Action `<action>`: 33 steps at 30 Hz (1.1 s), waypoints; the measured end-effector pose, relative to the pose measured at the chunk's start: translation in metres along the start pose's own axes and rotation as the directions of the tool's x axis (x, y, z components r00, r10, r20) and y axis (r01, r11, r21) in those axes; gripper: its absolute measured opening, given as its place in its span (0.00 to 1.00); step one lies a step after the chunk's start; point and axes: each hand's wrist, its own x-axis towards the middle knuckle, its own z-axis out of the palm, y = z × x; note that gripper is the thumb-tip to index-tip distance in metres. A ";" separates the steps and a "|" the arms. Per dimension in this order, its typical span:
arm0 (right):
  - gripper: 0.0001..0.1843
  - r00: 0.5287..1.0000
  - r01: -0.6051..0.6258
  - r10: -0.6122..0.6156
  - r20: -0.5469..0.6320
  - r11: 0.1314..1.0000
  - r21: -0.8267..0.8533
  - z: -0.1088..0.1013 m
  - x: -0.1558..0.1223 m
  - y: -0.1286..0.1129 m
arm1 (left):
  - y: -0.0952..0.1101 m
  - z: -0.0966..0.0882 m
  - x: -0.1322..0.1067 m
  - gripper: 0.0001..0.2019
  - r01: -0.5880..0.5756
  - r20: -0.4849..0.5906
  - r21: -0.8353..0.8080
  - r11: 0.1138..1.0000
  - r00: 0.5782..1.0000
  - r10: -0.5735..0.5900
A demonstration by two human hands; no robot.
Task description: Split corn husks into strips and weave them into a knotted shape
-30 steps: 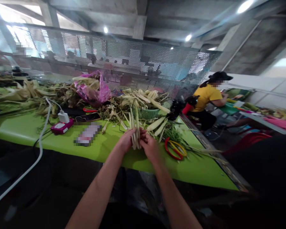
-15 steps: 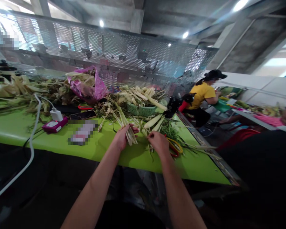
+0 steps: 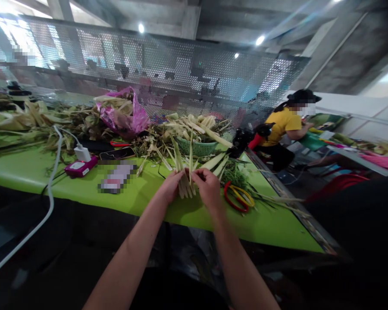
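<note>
Husk bunch [image 3: 185,190] part-way, prob.: a few strips together, more husks [image 3: 194,125] left in the basket [image 3: 198,149] behind.
L hand [image 3: 171,188] closed round the bunch, low over the worktop [image 3: 142,209]; R hand [image 3: 208,184], just beside, pinches one near-upright strip [image 3: 191,158] btwn thumb & fingers. Forearms reach fwd, converging. Scissors [image 3: 238,198] lie untouched, R of R hand.

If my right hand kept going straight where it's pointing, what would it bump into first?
Most likely the pale strips: your right hand points leftward at them, its fingers touching them. Your left hand seems next, though depth is hard to judge.
</note>
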 end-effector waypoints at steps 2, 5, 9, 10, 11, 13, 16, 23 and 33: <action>0.14 0.999 0.047 -0.050 -0.022 0.994 -0.098 0.009 -0.005 -0.004 | -0.002 -0.002 0.001 0.08 -0.010 0.023 -0.008 1.000 1.000 0.010; 0.11 0.993 0.108 -0.117 -0.024 0.965 -0.237 0.016 -0.009 -0.004 | -0.002 -0.003 0.001 0.10 0.003 0.079 -0.024 1.000 0.997 -0.001; 0.09 0.988 0.143 -0.152 -0.004 0.935 -0.326 0.016 -0.011 -0.001 | 0.000 0.000 -0.003 0.11 0.003 0.088 -0.019 1.000 0.996 -0.001; 0.09 0.989 0.139 -0.147 -0.001 0.936 -0.322 0.016 -0.011 -0.001 | 0.001 0.000 -0.004 0.11 -0.004 0.086 -0.015 1.000 0.996 0.006; 0.09 0.991 0.131 -0.137 0.001 0.943 -0.307 0.015 -0.011 0.000 | 0.001 0.001 -0.004 0.11 -0.011 0.084 -0.012 1.000 0.996 0.012; 0.10 0.995 0.102 -0.102 0.012 0.963 -0.248 0.013 -0.011 0.001 | 0.002 0.001 -0.004 0.10 -0.021 0.085 -0.015 1.000 0.996 0.022; 0.12 0.999 0.042 -0.037 0.034 0.988 -0.151 0.009 -0.012 0.003 | 0.002 0.001 -0.003 0.08 -0.036 0.083 -0.047 0.998 0.996 0.040; 0.11 0.997 0.022 -0.009 0.079 0.986 -0.163 0.007 -0.011 0.008 | 0.005 0.002 -0.005 0.09 -0.039 0.125 -0.069 0.997 0.991 0.047; 0.14 0.986 -0.133 0.103 0.130 0.960 0.247 0.008 -0.008 0.013 | 0.004 0.004 -0.004 0.11 -0.033 0.035 -0.017 0.999 0.999 0.033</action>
